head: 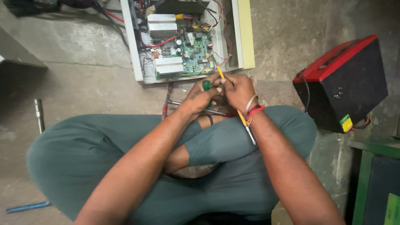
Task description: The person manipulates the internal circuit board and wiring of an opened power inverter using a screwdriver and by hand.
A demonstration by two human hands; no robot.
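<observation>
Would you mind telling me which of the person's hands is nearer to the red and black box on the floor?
The right hand. It sits between the left hand and the red and black box, which stands off to its right; the left hand is farther away.

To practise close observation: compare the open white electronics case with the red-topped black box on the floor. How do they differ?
The white case lies open, showing a green circuit board and wires; the red-topped black box is closed, its inside hidden. The white case sits straight ahead of the left hand and right hand; the black box stands off to the right, tilted in view. Both rest on the concrete floor with wires attached.
</observation>
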